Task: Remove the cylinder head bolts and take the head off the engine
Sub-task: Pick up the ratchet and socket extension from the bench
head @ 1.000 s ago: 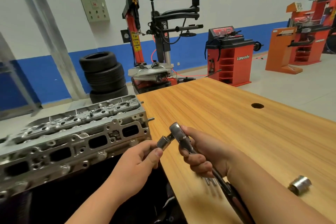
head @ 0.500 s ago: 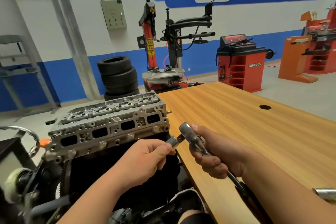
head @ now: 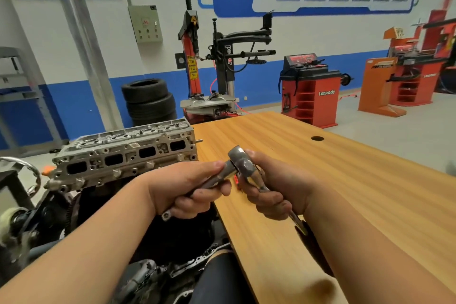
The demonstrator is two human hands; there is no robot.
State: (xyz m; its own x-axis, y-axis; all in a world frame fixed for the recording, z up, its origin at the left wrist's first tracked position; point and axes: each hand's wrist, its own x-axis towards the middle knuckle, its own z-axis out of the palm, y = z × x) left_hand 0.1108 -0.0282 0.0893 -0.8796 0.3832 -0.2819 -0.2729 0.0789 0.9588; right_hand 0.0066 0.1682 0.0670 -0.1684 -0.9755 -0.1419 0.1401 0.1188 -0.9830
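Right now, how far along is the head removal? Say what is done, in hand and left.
Done: the head is uncovered on top. In hand: the right hand grips the ratchet, the left hand an extension at its drive; tool assembly. Left: the bolts, too small to judge here, and lifting the head, which sits on the engine.
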